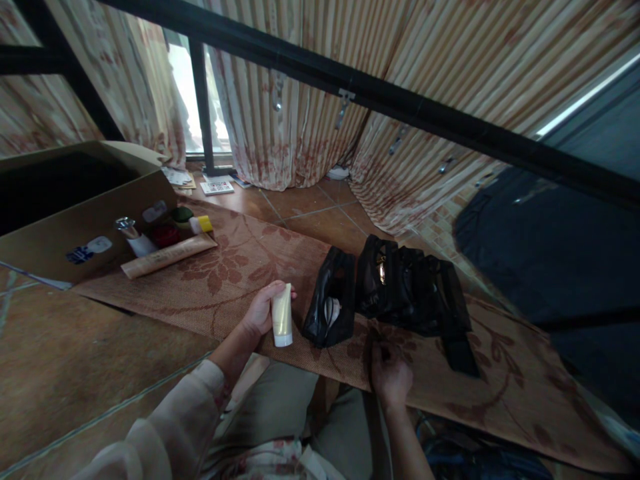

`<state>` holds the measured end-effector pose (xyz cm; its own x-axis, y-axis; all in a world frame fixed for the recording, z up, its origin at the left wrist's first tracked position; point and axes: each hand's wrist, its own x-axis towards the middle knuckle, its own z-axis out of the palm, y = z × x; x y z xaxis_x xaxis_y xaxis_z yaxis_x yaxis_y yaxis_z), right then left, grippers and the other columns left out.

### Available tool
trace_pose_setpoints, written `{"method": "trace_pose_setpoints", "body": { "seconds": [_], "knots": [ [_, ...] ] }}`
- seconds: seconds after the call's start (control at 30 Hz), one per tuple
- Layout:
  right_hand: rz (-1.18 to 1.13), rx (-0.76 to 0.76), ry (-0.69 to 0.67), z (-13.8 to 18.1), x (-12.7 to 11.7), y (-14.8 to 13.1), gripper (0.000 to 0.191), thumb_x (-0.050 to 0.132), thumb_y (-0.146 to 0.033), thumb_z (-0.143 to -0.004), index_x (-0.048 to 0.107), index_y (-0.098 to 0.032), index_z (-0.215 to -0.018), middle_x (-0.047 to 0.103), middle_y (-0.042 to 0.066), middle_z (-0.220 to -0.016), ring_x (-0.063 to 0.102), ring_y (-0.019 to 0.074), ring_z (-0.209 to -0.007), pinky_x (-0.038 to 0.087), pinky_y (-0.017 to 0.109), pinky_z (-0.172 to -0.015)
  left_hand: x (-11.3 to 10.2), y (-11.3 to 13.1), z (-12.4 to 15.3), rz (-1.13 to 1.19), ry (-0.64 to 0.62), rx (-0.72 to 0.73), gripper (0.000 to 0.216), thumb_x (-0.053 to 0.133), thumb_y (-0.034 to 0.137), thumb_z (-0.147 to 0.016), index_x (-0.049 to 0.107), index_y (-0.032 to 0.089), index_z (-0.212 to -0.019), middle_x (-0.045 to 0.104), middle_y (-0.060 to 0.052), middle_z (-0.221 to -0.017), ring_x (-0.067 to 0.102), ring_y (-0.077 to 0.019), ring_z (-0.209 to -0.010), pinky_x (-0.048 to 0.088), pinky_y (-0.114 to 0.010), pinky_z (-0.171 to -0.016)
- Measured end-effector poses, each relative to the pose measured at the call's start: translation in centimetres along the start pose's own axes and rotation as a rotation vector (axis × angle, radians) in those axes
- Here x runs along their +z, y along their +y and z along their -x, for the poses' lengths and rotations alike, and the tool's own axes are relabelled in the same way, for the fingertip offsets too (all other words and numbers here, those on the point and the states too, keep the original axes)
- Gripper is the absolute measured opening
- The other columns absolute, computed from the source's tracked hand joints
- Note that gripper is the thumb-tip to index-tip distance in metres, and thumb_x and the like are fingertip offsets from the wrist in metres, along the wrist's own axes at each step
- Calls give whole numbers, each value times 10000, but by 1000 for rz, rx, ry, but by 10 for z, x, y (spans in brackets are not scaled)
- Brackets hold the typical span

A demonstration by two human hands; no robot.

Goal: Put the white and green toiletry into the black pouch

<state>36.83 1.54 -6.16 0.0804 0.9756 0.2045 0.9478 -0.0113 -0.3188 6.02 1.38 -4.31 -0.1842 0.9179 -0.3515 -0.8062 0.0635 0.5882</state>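
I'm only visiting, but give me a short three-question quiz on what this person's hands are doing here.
1. True or false: the left hand holds the cream tube with its white cap pointing down.
2. What does the right hand rest on? A. cardboard box B. patterned mat C. curtain
3. Fill in: the black pouch lies directly to the ____ of the tube in the picture.

Key
1. True.
2. B, the patterned mat, near the black organiser.
3. Right.
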Motion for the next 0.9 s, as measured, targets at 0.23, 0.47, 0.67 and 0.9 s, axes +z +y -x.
{"method": "trace_pose_setpoints", "body": {
  "seconds": [0.23, 0.47, 0.67, 0.9],
  "knots": [
    [15, 4, 4, 1, -2, -2, 444, 381, -484, -880, 677, -154, -856, 670, 106, -775, 562, 197, -690, 333, 274, -612, 0, -1, -1, -12, -19, 9, 224, 745, 249, -625, 583, 158, -751, 674, -26, -765, 638, -143, -652, 478, -237, -611],
    [10, -31, 52, 1, -3, -3, 483, 356, -512, -885, 671, -152, -821, 668, 113, -790, 567, 205, -713, 341, 278, -618, 2, -1, 1, -55, -25, 25, 324, 791, 179, -578, 598, 158, -838, 679, -5, -772, 640, -114, -668, 477, -209, -647],
    [20, -23, 35, 1, -3, -4, 454, 367, -488, -892, 672, -156, -838, 671, 118, -806, 573, 214, -741, 340, 275, -613, 2, -1, 0, -51, -29, 18, 323, 794, 167, -573, 618, 157, -843, 679, 0, -772, 641, -113, -664, 481, -217, -656],
    [25, -6, 0, 2, -5, -5, 404, 397, -450, -887, 669, -152, -869, 668, 109, -803, 572, 204, -720, 332, 272, -606, 2, -2, 1, -47, -17, 24, 324, 782, 166, -580, 619, 149, -859, 682, -12, -784, 647, -122, -679, 491, -225, -671]
  ]
}}
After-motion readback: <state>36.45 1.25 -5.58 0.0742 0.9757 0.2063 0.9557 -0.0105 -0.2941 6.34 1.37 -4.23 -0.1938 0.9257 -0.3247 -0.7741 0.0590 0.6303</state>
